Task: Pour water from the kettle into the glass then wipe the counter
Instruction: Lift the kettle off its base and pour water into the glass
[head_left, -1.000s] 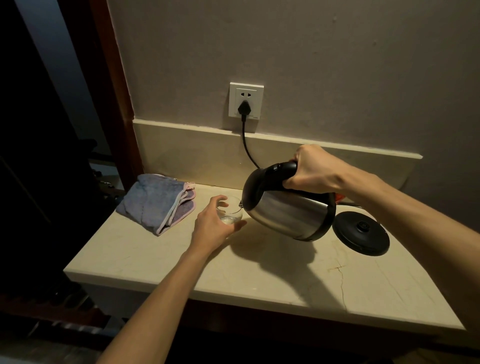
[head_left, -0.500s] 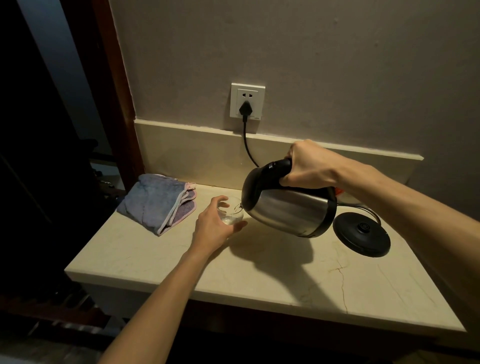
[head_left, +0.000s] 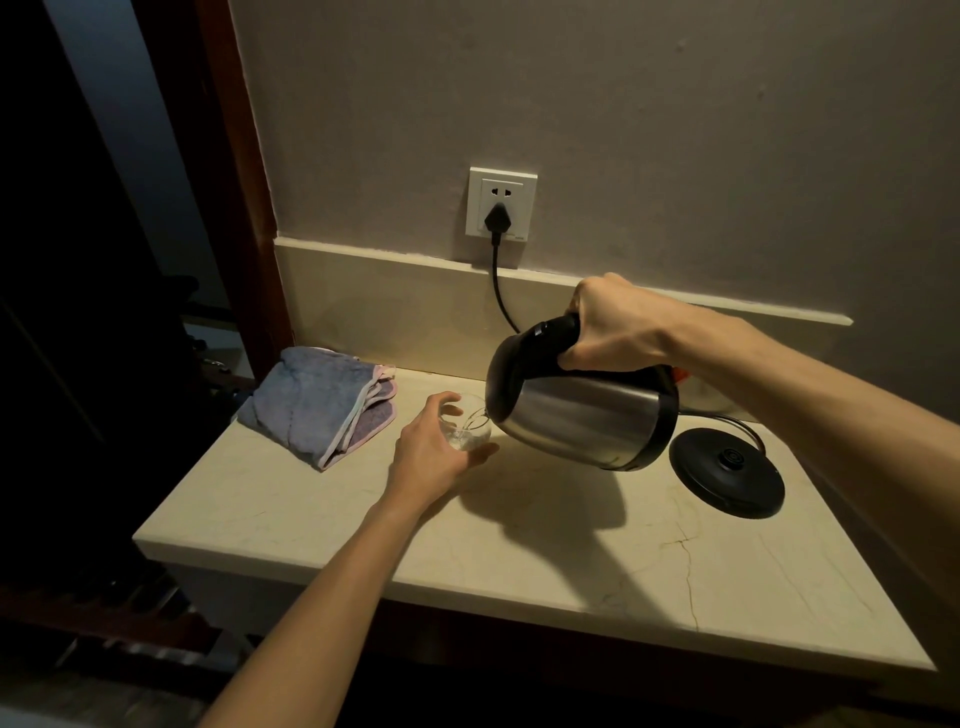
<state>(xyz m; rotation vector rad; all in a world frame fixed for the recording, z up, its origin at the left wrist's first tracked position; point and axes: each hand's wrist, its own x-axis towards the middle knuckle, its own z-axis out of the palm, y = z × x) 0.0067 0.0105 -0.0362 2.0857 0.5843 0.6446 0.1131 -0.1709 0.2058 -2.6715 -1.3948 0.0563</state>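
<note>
A steel kettle (head_left: 582, 415) with a black lid and handle hangs tilted to the left above the pale stone counter (head_left: 519, 551). My right hand (head_left: 613, 327) is closed around its handle. Water runs from the spout into a small clear glass (head_left: 470, 428) standing on the counter. My left hand (head_left: 431, 452) is wrapped around the glass from the near left side and hides part of it. A folded blue and pink cloth (head_left: 322, 405) lies at the counter's back left corner.
The kettle's round black base (head_left: 727, 473) sits on the counter at the right, its cord running to a plug in the wall socket (head_left: 501, 208). A raised ledge and wall close off the back. Left of the counter stands a dark wooden door frame (head_left: 234, 182).
The kettle has tipped further to the left and risen slightly, and water now flows into the glass. My left hand has stayed on the glass.
</note>
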